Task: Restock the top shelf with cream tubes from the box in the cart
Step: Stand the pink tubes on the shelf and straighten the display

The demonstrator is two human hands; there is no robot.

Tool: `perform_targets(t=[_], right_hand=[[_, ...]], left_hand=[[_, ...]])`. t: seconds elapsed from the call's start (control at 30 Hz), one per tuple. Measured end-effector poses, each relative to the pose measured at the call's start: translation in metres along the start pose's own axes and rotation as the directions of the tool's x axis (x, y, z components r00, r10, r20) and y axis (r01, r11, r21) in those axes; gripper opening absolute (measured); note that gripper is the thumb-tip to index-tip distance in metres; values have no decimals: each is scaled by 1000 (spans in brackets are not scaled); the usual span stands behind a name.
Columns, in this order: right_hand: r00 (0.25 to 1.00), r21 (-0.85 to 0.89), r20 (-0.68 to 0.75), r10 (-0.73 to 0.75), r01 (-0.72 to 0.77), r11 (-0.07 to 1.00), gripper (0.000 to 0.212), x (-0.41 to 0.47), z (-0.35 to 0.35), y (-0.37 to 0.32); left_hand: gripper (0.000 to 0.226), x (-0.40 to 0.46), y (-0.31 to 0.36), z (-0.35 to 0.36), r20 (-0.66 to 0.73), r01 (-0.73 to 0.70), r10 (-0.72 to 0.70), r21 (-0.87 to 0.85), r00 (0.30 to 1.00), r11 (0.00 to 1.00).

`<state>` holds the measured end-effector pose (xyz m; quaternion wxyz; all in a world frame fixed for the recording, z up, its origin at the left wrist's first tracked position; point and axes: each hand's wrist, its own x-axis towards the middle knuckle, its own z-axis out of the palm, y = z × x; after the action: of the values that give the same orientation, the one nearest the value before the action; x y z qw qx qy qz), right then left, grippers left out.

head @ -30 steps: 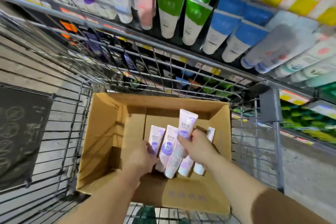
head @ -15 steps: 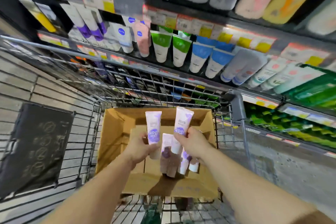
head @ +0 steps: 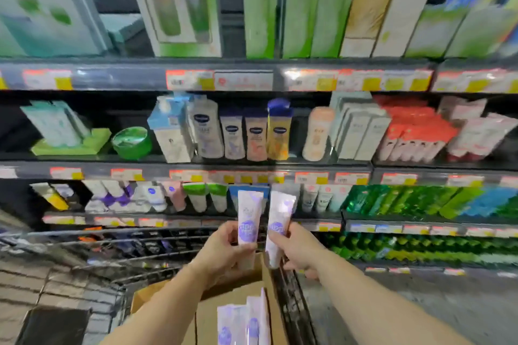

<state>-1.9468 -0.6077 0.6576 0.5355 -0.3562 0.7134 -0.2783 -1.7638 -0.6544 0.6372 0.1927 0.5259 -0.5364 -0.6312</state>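
My left hand (head: 224,251) grips a white and purple cream tube (head: 249,218), held upright above the box. My right hand (head: 297,249) grips a second, matching cream tube (head: 279,221) right beside it. Both tubes are raised in front of the lower shelf of tubes. Below my forearms the open cardboard box (head: 224,308) sits in the wire cart (head: 112,249), with more of the same tubes (head: 244,322) standing in it. The top shelf (head: 252,75) runs across the upper part of the view, lined with tall boxed products.
The middle shelf (head: 196,168) carries lotion bottles, a green jar (head: 131,141) and red and white boxes. A lower shelf (head: 182,221) holds rows of tubes, and green packets (head: 406,202) fill the right. Grey floor lies on the right of the cart.
Both hands have lifted their tubes up out of the box. My view has swung upward, bringing the middle and top shelves into sight and pushing the box to the bottom edge.
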Motion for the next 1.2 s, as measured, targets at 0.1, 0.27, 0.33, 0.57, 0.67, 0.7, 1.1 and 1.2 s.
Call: perform_targets(t=[0.1, 0.27, 0.33, 0.57, 0.67, 0.7, 1.1, 1.2], right_hand=[[998, 138, -40, -47, 53, 989, 16, -27, -75, -13], [958, 89, -225, -180, 204, 975, 9, -95, -238, -7], [938, 84, -279, -204, 236, 968, 14, -122, -312, 10], [830, -31, -491, -263, 284, 958, 31, -208, -512, 65], [777, -44, -552, -302, 335, 941, 25, -222, -571, 78], [764, -51, -563, -315, 349, 936, 25, -224, -587, 77], [609, -211, -604, -514, 499, 840, 22, -147, -685, -25], [556, -217, -614, -560, 562, 798, 22, -121, -705, -54]], left_hand=[[32, 8, 65, 54, 44, -107, 105, 36, 993, 994], [28, 6, 164, 202, 124, -326, 321, 23, 939, 945], [35, 3, 197, 272, 176, -374, 366, 16, 914, 927], [27, -4, 282, 481, 277, -511, 495, -17, 824, 860], [14, -5, 315, 534, 268, -582, 559, 8, 785, 813], [12, -3, 326, 545, 259, -602, 579, 14, 773, 798], [16, 64, 452, 559, 114, -708, 700, 59, 705, 704], [14, 78, 466, 559, 58, -714, 712, 102, 700, 693]])
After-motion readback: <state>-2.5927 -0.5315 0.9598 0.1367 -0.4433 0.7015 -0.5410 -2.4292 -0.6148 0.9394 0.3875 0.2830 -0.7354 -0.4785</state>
